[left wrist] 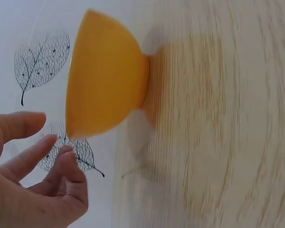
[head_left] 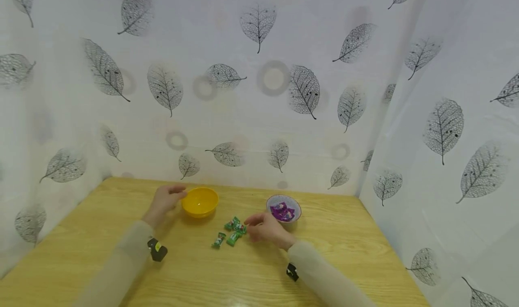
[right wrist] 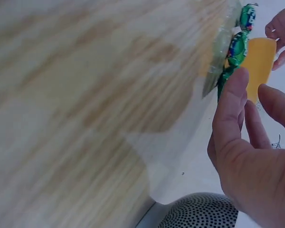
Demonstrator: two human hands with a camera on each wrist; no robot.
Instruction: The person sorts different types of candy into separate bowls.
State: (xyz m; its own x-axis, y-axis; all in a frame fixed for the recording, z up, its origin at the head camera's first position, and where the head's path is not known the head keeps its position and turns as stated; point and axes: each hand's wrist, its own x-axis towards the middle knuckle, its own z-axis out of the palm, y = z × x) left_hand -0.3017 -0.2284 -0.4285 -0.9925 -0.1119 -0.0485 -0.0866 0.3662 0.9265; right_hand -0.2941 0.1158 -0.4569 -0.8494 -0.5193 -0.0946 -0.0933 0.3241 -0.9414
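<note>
My left hand [head_left: 165, 202] is beside the left rim of a yellow bowl [head_left: 200, 202]. In the left wrist view, the fingers of that hand [left wrist: 47, 175] are relaxed and a gap separates them from the bowl [left wrist: 104, 76]. My right hand [head_left: 265, 229] hovers at the right edge of several green-wrapped candies [head_left: 233, 238] lying on the table. Seen from the right wrist, thumb and fingers of this hand [right wrist: 249, 137] are spread apart with nothing between them, fingertips close to the green candies [right wrist: 238, 48].
A patterned bowl [head_left: 297, 213] holding purple-wrapped candies [head_left: 282, 212] stands behind my right hand. The wooden table [head_left: 194, 275] meets a white leaf-print sheet [head_left: 243, 127] at the back and right. Black wrist cameras [head_left: 157, 249] sit on both sleeves.
</note>
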